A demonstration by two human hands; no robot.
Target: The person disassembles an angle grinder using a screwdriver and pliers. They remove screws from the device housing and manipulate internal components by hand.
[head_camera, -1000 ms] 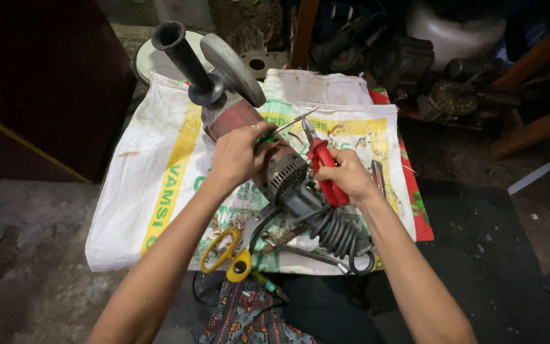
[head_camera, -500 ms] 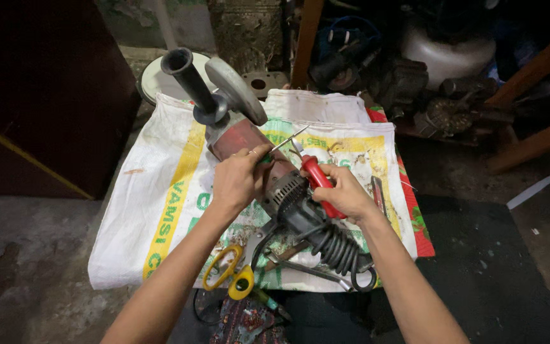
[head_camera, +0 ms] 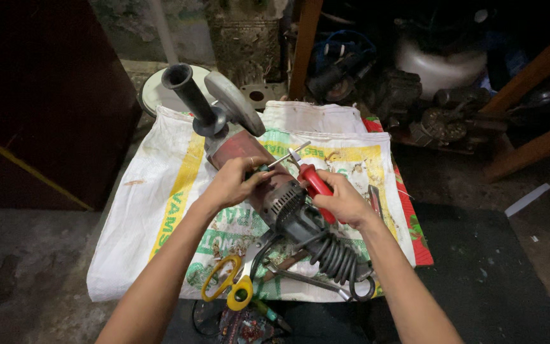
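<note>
A large angle grinder [head_camera: 249, 156] with a red and grey body, a black side handle and a grey guard lies on a white woven sack [head_camera: 154, 210]. My left hand [head_camera: 237, 181] rests on the grinder's body and grips a thin green-handled screwdriver [head_camera: 281, 159] whose metal shaft points up to the right. My right hand [head_camera: 342, 200] is closed around a red-handled tool [head_camera: 314, 183], its tip close to the screwdriver shaft above the grinder's rear housing.
Yellow-handled scissors [head_camera: 227, 290] lie at the sack's near edge beside the grinder's ribbed cord sleeve [head_camera: 338, 258]. A flat metal wrench [head_camera: 300, 277] lies nearby. Motor parts and machinery [head_camera: 415, 95] crowd the back right. A dark panel [head_camera: 39, 95] stands at left.
The view has tilted slightly, so everything sits lower in the frame. My hands have stayed on the grinder, and the red-handled tool has drawn closer to the screwdriver.
</note>
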